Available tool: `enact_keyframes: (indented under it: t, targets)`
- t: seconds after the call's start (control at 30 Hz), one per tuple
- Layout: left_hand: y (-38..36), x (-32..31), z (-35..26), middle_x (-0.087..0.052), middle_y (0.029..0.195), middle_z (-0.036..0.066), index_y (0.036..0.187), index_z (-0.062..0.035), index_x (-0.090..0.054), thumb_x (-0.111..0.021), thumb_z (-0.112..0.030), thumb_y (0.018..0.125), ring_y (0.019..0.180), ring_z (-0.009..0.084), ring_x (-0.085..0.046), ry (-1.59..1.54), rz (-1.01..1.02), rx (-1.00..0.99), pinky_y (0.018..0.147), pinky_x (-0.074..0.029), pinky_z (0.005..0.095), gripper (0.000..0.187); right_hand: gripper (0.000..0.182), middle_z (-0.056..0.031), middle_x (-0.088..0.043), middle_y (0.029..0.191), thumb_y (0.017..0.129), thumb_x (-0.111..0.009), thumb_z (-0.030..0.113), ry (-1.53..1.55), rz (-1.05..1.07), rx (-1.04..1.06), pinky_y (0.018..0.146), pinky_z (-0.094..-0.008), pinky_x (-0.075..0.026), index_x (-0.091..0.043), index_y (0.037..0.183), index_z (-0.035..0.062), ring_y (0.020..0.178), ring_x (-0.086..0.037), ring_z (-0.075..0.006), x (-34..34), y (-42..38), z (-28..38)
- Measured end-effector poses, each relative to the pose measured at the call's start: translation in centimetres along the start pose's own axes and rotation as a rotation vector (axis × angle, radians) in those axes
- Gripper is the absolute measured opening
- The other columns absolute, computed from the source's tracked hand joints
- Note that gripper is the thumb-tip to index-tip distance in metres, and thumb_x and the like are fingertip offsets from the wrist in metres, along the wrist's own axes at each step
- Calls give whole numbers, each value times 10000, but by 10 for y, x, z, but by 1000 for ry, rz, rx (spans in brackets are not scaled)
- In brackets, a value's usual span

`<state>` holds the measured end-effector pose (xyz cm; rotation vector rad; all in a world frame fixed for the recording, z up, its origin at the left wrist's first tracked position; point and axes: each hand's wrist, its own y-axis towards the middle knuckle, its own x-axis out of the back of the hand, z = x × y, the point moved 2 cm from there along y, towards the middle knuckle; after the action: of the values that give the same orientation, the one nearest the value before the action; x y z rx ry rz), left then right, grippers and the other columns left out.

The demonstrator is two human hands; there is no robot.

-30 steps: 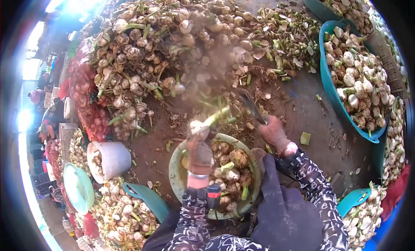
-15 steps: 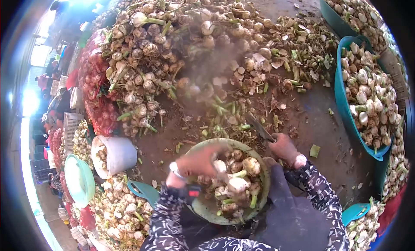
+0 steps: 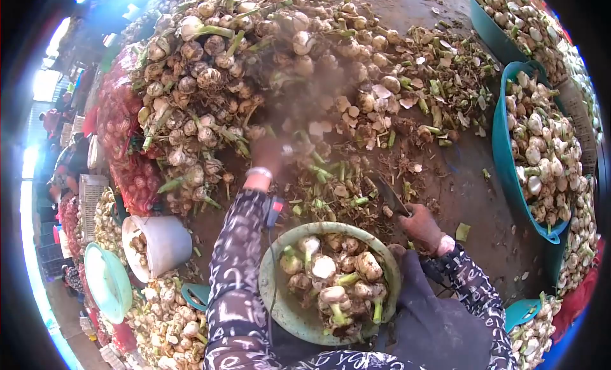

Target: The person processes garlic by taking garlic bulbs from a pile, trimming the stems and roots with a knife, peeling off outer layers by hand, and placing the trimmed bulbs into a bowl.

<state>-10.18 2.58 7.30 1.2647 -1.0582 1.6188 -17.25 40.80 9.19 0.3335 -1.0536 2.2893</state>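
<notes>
My left hand [image 3: 267, 155] reaches forward to the near edge of a large pile of garlic bulbs [image 3: 203, 71]; its fingers are blurred, and what they touch cannot be made out. My right hand [image 3: 421, 228] is closed round the handle of a knife [image 3: 393, 198], whose blade points forward and left over cut stems and roots [image 3: 337, 185]. Between my arms, close to my body, a round pale green basin [image 3: 270, 287] holds garlic bulbs [image 3: 323, 266], some with short green stems.
Teal tubs [image 3: 503, 141] of garlic stand at the right. To the left are a white bucket [image 3: 168, 246], a light green basin [image 3: 108, 281], red net sacks [image 3: 118, 102] and more garlic. Trimmings [image 3: 452, 71] lie at the back right.
My left hand has moved from over the basin forward to the pile, uncovering the bulbs in the basin. My right hand still holds the knife. The view has shifted slightly.
</notes>
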Motion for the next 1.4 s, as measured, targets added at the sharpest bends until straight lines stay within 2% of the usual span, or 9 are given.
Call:
enact_keyframes:
  t: [0.33,0.5,0.63,0.73,0.8,0.9,1.1,1.3,1.4]
  targets:
    - [-121,56,-99,-572,1173,102,1253,-11,-469,-619,-443,852,1026,199,-595,-2382,168,43,868,-515,331,608,266,-173,-648,771,793,-625,292,51,-89,352,651,-372,-487,-662,901,52,702,-626,-301,2,-29,62]
    - [-140,82,-129,-579,1132,74,1272,-48,-454,-683,-276,837,1033,205,-588,-2107,125,-46,872,-508,320,541,218,-160,-598,675,785,-639,285,-227,-114,631,581,-436,-479,-603,833,76,676,-603,-367,9,-65,102]
    - [-149,88,-141,-578,1096,77,1158,-37,-529,-799,-357,711,927,177,-596,-1025,-272,-309,789,-501,287,613,267,-150,-613,703,765,-655,298,-400,-175,767,595,-446,-488,-582,894,76,675,-616,-359,3,-73,104]
    - [-161,87,-154,-602,1030,64,1056,-28,-570,-826,-271,694,917,164,-594,-1831,-153,39,793,-502,298,506,276,-148,-635,742,769,-656,309,-365,-153,763,636,-433,-500,-577,888,73,692,-633,-334,-1,-62,89]
    - [-167,94,-156,-619,989,52,1061,-25,-549,-813,-188,711,911,139,-592,-1592,-125,162,790,-499,284,469,272,-149,-641,751,772,-653,307,-311,-150,773,648,-429,-503,-577,887,73,700,-637,-326,-2,-39,69]
    - [-180,121,-171,-613,1005,51,1164,-13,-500,-781,-119,722,919,128,-591,-1768,-116,9,784,-501,275,534,261,-151,-649,766,765,-666,297,-557,-198,170,660,-430,-502,-593,881,75,726,-644,-322,17,5,15]
    - [-168,107,-170,-594,1079,60,1301,-43,-364,-772,-101,742,952,138,-593,-1936,245,148,807,-509,275,693,265,-137,-639,741,740,-681,294,-273,-309,630,605,-430,-504,-580,874,89,677,-640,-325,27,-61,48]
    - [-174,89,-161,-610,1075,86,1039,-49,-652,-730,-133,752,912,196,-620,-811,-307,-375,843,-498,306,309,235,-106,-576,669,668,-720,203,-324,-294,861,554,-394,-485,-556,794,92,626,-610,-309,7,-82,68]
    - [-184,123,-176,-616,1053,57,1114,-39,-600,-752,-167,762,928,171,-602,-1621,47,-61,869,-482,317,404,249,-122,-613,695,720,-685,265,-424,-234,599,555,-403,-498,-570,832,75,628,-624,-301,2,-42,34]
